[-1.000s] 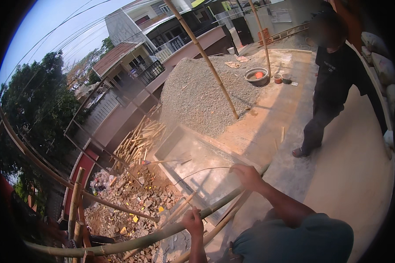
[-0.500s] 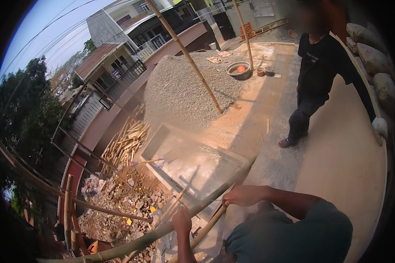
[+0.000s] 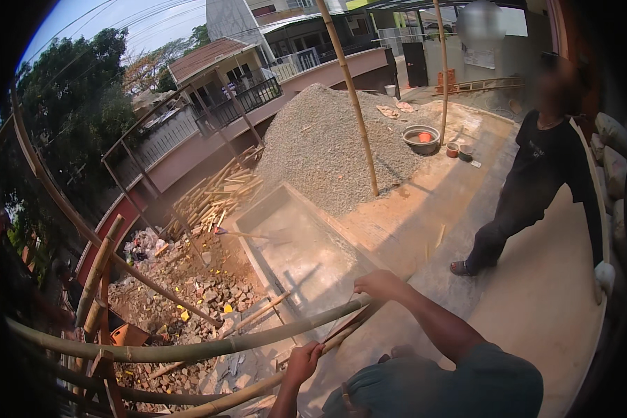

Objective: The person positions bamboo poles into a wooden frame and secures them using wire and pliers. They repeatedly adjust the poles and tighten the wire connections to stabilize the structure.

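A long green bamboo pole (image 3: 244, 340) runs across in front of me, with a thinner bamboo pole (image 3: 258, 387) lower down and nearer. My left hand (image 3: 304, 361) is closed in front of the green pole, beside the thinner one. Past the green pole's right end, my right hand (image 3: 383, 285) is closed in a pinch. A thin strand (image 3: 340, 320), perhaps wire or cord, stretches between my hands across the green pole. What my fingers cover is hidden, and the strand's exact kind is too small to tell.
A co-worker in dark clothes (image 3: 536, 174) stands at right by a large pale board (image 3: 536, 313). Below lie a rectangular mixing trough (image 3: 258, 202), rubble (image 3: 188, 306) and a gravel heap (image 3: 327, 139). Upright bamboo posts (image 3: 348, 90) and a leaning pole (image 3: 164, 289) cross the space.
My view has tilted and shifted, showing more poles at lower left. My left hand has come down and right, off the green pole; my right hand is higher. The co-worker leans further.
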{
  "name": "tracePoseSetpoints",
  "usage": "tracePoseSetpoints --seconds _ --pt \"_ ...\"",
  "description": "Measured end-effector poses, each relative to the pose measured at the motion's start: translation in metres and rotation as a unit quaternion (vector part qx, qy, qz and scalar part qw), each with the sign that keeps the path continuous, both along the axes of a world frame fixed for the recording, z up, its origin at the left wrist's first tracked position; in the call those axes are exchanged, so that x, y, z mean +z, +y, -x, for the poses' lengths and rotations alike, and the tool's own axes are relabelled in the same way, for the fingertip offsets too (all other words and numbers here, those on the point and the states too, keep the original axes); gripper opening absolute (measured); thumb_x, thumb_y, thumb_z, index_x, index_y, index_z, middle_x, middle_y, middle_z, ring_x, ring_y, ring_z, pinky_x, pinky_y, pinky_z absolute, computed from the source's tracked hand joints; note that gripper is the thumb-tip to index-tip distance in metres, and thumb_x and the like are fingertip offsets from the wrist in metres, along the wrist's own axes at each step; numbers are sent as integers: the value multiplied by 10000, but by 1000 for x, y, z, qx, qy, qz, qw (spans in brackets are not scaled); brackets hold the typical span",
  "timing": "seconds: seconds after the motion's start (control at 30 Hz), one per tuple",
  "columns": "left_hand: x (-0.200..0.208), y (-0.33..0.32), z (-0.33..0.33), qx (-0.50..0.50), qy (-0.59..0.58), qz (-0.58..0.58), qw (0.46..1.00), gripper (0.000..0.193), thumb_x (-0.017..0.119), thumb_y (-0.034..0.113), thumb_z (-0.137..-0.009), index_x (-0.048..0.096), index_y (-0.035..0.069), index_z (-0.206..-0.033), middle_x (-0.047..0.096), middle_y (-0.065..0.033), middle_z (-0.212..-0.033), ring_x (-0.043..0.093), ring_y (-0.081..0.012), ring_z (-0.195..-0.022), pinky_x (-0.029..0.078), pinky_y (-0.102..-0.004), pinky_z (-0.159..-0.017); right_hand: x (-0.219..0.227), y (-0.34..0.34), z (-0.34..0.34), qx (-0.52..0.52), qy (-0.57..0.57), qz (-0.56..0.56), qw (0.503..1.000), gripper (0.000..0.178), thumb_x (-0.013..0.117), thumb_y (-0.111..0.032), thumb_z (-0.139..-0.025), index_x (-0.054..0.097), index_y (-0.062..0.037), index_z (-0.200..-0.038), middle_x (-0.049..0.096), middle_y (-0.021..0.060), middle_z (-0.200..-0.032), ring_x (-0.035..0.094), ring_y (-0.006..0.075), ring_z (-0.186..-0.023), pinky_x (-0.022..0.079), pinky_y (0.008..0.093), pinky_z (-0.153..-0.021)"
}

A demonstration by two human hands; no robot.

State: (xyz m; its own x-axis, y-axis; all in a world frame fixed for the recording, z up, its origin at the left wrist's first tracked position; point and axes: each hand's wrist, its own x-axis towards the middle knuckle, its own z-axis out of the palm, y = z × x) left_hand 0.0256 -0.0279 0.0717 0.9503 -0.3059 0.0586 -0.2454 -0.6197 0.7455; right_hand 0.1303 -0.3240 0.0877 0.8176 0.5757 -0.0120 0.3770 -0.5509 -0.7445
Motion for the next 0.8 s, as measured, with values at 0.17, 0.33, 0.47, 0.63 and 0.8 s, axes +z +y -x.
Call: tracePoseSetpoints --seconds 0.17,0.33,0.47,0.63,0.8 --pt "-18 54 -13 199 -29 16 979 368 549 285 -1010 624 -28 -831 598 -121 -685 552 -211 -651 449 -362 -617 -26 44 53 322 103 -111 934 263 521 -264 -1019 684 -58 -1021 618 71 -768 608 244 -724 470 399 -702" --pt "-37 32 22 146 44 -5 988 409 520 328 -1000 620 -13 -798 625 -201 -729 627 -352 -713 471 -419 -684 -2 11 -10 76 138 -61 986 251 485 -231 -1030 686 -85 -1065 639 72 -808 611 234 -762 465 372 -715" --pt "-41 71 19 286 11 12 958 410 509 311 -1003 642 -29 -815 625 -198 -719 636 -321 -702 478 -411 -687 -56 34 28 208 38 108 971 277 507 -274 -1025 705 -81 -1026 685 87 -898 652 279 -871 490 396 -817" --pt "-69 52 56 140 112 15 984 376 529 311 -1014 668 -2 -859 628 -119 -701 621 -215 -685 484 -344 -687 5 33 -1 84 185 -243 949 259 549 -245 -1014 710 -60 -1098 568 45 -731 530 137 -695 464 321 -717" --pt "-29 46 19 255 133 131 949 364 553 283 -1000 622 -19 -810 588 -80 -666 550 -159 -652 450 -333 -635 -104 37 1 289 -14 146 946 248 554 -246 -998 721 -63 -984 568 45 -715 529 146 -669 445 344 -653"
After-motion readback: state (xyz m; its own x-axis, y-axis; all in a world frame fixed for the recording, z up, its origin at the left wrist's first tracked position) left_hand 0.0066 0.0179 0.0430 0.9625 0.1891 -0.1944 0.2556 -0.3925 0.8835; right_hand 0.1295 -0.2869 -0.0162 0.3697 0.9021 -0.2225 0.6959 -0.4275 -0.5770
